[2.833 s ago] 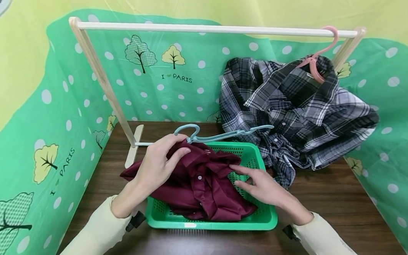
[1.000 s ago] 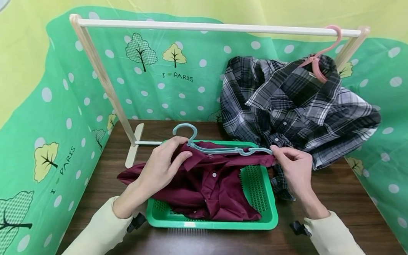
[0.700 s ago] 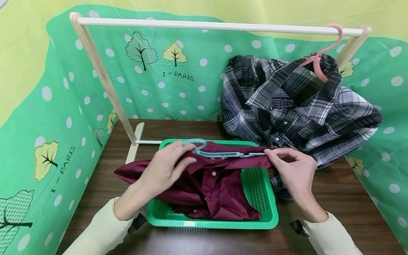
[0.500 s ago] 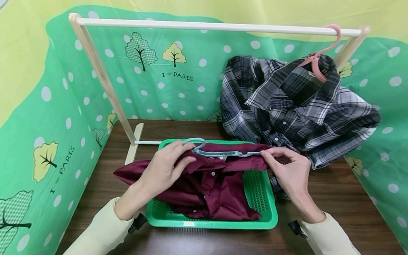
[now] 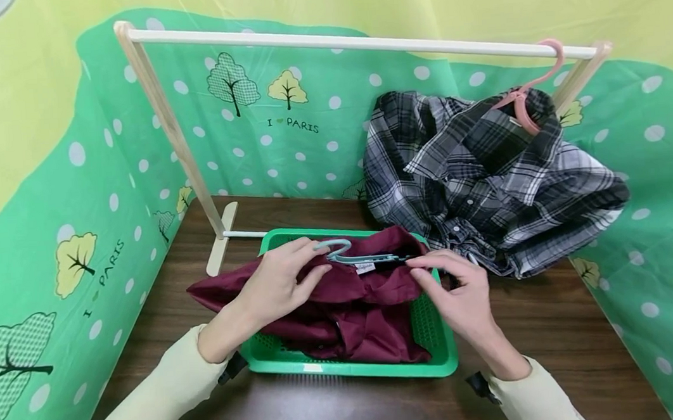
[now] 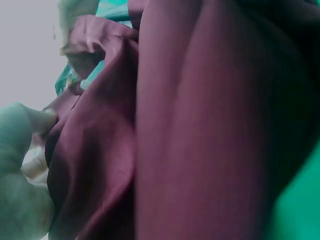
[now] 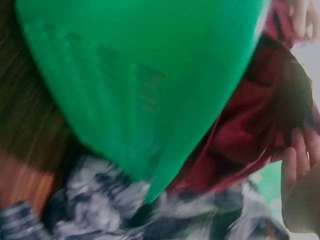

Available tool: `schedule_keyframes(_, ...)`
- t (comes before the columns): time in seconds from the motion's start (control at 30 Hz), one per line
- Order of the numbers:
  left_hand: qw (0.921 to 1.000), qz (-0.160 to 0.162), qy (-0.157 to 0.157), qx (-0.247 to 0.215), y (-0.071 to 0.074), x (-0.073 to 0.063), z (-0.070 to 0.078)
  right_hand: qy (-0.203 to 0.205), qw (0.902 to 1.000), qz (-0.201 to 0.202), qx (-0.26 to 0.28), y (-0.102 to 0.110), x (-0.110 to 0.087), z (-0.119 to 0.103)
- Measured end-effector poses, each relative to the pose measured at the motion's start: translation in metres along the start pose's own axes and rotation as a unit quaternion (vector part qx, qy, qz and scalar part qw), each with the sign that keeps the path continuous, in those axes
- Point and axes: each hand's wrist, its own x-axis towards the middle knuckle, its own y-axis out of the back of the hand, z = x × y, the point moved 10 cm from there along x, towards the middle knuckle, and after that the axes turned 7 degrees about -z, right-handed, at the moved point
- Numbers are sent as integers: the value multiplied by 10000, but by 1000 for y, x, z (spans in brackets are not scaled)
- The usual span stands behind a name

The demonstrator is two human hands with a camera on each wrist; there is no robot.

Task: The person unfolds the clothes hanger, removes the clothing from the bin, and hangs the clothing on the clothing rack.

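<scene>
A maroon button-up shirt (image 5: 341, 292) lies bunched in a green basket (image 5: 316, 368), its left sleeve hanging over the side. My left hand (image 5: 280, 279) grips the shirt near the neck, beside the hook of a light blue hanger (image 5: 367, 258). The hanger's left arm is hidden by hand and cloth. At the hanger's other end, my right hand (image 5: 457, 292) pinches the maroon cloth at the collar opening, thumb and forefinger together. Whether it also holds the hanger's tip I cannot tell. A white label (image 5: 365, 268) shows inside the collar. Both wrist views are blurred.
A wooden rack with a white rail (image 5: 333, 42) stands behind the basket. At its right end a black-and-white plaid shirt (image 5: 483, 183) hangs on a pink hanger (image 5: 519, 99), its lower part reaching the table (image 5: 554, 338). Patterned green cloth encloses the back and sides.
My right hand came from the shirt front to the hanger's right end, then moved left. The hanger lowered from above the shirt into its collar opening. The left hand shifted slightly right, still gripping.
</scene>
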Motion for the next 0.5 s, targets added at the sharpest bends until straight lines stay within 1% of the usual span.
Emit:
schedule_keyframes(0.07, 10000, 63, 62, 16, 0, 0, 0, 175, 9995, -228, 92, -11, 1, -8)
schedule_keyframes(0.17, 9992, 270, 277, -55, 4, 0, -3, 364, 9979, -479, 232, -22, 2, -17)
schedule_keyframes(0.23, 9985, 355, 401, -126, 6, 0, -5, 542, 9960, -689, 196, -27, 1, -21)
schedule_keyframes(0.33, 9977, 417, 520, -154, 7, -2, -7, 928, 9894, -1116, 58, -38, -3, -25)
schedule_keyframes(0.4, 9975, 440, 531, -171, 8, -3, -8, 1161, 9844, -1324, -38, -43, -5, -26)
schedule_keyframes(0.43, 9975, 449, 509, -182, 8, -4, -8, 1250, 9833, -1325, -21, -43, -5, -26)
schedule_keyframes(0.47, 9977, 447, 479, -196, 9, -4, -7, 1310, 9837, -1232, 36, -40, -5, -26)
schedule_keyframes(0.5, 9978, 443, 437, -215, 10, -5, -7, 1317, 9859, -1030, 62, -35, -4, -25)
